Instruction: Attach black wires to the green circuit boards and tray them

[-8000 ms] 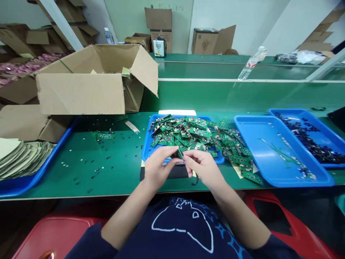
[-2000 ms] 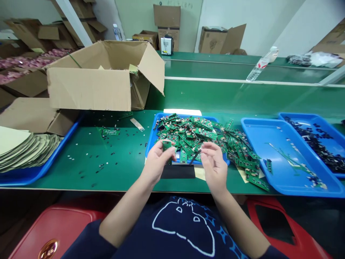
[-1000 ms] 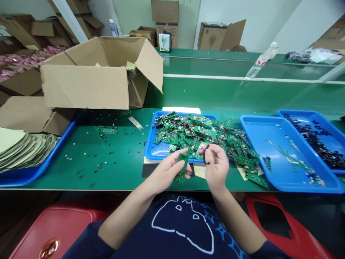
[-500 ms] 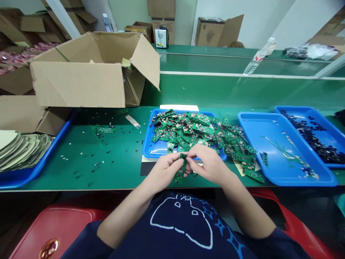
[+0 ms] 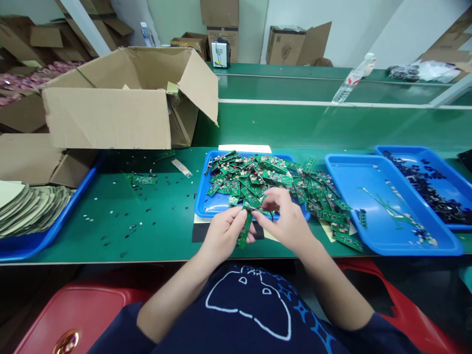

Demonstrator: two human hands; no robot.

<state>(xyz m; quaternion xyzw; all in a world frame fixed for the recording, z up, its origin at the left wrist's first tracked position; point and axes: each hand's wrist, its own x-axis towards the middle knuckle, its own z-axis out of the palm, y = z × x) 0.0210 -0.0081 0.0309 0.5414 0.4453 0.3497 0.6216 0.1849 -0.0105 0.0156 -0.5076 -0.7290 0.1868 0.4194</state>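
Observation:
A narrow green circuit board (image 5: 244, 231) is pinched between the thumb and fingers of my left hand (image 5: 223, 231), in front of the blue tray. It stands tilted, its upper end toward the tray, and a small dark part shows at that end. Close by on the right is my right hand (image 5: 285, 219), its thumb at the board's upper end and its index finger lifted away from the thumb. Something thin and dark shows near these fingertips, too small to make out. Behind both hands, a heap of green circuit boards (image 5: 254, 179) fills the blue tray (image 5: 201, 199) and spills over its right side.
To the right lie a blue tray (image 5: 354, 172) with scattered bits and another blue tray (image 5: 457, 196) of black parts. A large cardboard box (image 5: 110, 118) stands at back left, above stacked pale sheets (image 5: 33, 206). Small dark bits litter the green table (image 5: 158, 236). A bottle (image 5: 352, 81) leans behind.
My right index finger has lifted off the board's upper end and spread from the thumb. My left hand keeps the circuit board in nearly the same place.

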